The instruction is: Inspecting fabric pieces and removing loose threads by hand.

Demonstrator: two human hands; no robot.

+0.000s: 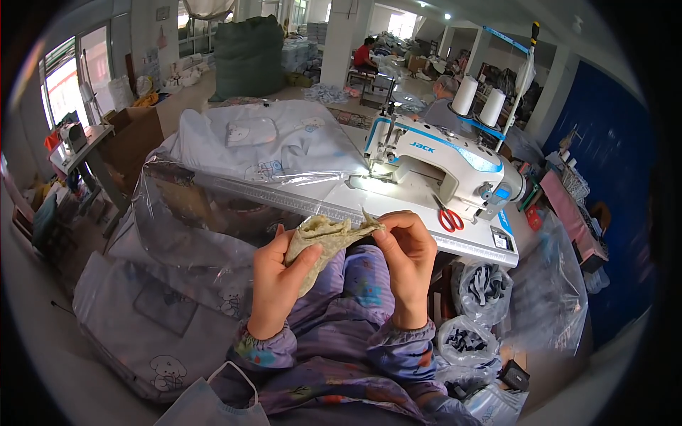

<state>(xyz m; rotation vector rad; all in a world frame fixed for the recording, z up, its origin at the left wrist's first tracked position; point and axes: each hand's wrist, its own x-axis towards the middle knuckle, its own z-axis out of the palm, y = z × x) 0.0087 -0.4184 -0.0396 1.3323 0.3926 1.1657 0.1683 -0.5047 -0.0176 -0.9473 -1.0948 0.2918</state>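
Note:
Above my lap, between both hands, is a soft pale-green flatbread-like piece (311, 264) with a ragged, torn upper edge. Its exact kind is hard to make out. My left hand (277, 277) is closed around its body, thumb across the front. With thumb and fingertips, my right hand (408, 259) pinches its narrow, drawn-out end. Just beyond the hands is the front edge of a sewing table, carrying a white and blue sewing machine (437, 153) with its lamp lit. Red-handled scissors (449, 219) lie on the table right of my right hand.
Grey printed fabric (263, 135) covers the table's left side and hangs beside my left arm. At right stand clear bags of dark scraps (485, 291). White thread cones (465, 96) rise behind the machine. A face mask (213, 401) shows at the lower edge. Other people sit farther back.

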